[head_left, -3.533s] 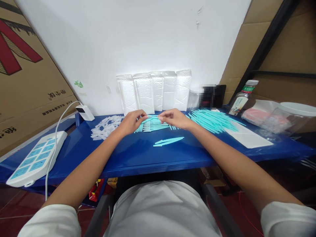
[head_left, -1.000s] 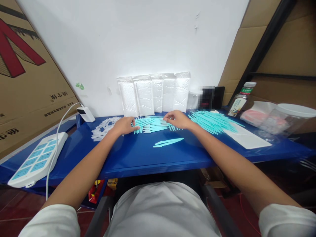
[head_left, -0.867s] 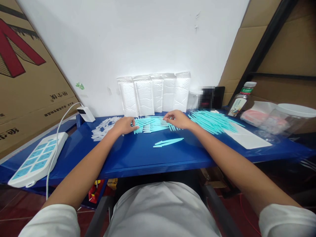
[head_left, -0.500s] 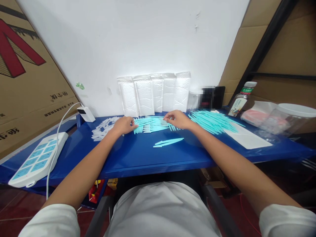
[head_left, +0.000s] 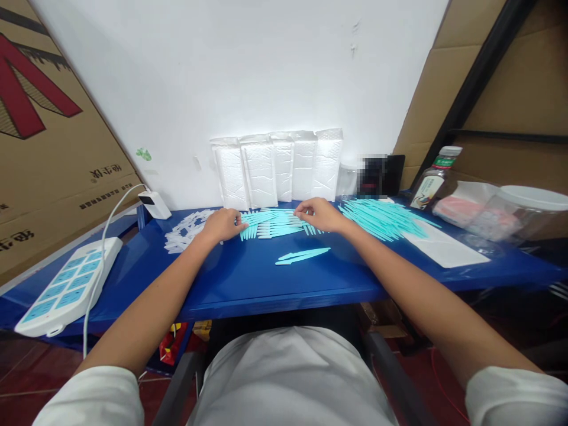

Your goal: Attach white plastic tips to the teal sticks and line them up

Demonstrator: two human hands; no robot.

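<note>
A row of teal plastic sticks [head_left: 273, 224] lies side by side on the blue table [head_left: 248, 284]. My left hand [head_left: 224, 225] rests at the row's left end, fingers curled with the tips against the stick ends. At the right end is my right hand [head_left: 319, 214], its fingers bent down and pinching the sticks there. Two more teal sticks [head_left: 302, 255] lie apart, nearer to me. A larger loose heap of teal sticks [head_left: 381, 216] spreads to the right of my right hand. Left of my left hand sits a pile of small white plastic pieces [head_left: 186, 229].
White padded envelopes [head_left: 277, 165] lean on the wall behind the sticks. A white power strip [head_left: 66, 287] and charger [head_left: 153, 203] lie at the left. At the right are a white sheet [head_left: 444, 247], a bottle [head_left: 432, 177] and a clear jar [head_left: 519, 213]. Cardboard boxes flank both sides.
3.5 s ago both hands held one stick raised between them. They have since come down onto the row's ends. In the last second nothing visibly moved.
</note>
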